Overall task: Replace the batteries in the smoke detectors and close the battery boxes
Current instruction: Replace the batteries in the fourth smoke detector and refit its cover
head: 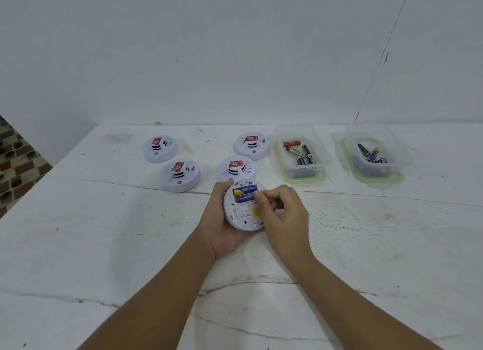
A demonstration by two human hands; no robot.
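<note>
Now, by item:

Left hand (219, 219): cupped under a smoke detector (241, 213), fingers curled round its left edge, thumb near the top rim; held just above the table (104, 245).

Held detector: back side up, battery bay open near its top edge; printed label and a small yellow patch below the bay.

Batteries in bay (245, 194): two blue ones lying side by side (upper one shows a yellow end at left).

Right hand (281, 213): fingers curled, fingertips (258, 197) pinching at the right end of the lower battery; exact contact partly hidden by the fingers.

Bay cover: cannot tell where it is.

Other detectors: four on the table beyond the hands, face up, each w/ a red sticker. Far left (159, 149), near left (180, 175), middle (235, 168) (just behind the held one), far right (251, 146).

Near tub (281, 164): clear plastic, green rim, right of the detectors; holds a red battery, a gold one and several black ones (307, 155).

Far tub (347, 161): same type, further right, apart from the first; holds a jumble of black, blue and purple batteries (372, 153).

Table: white, scuffed, cracked lines across it; pushed against a white wall (235, 49).

Far left edge: strip of patterned floor (15, 153).
</note>
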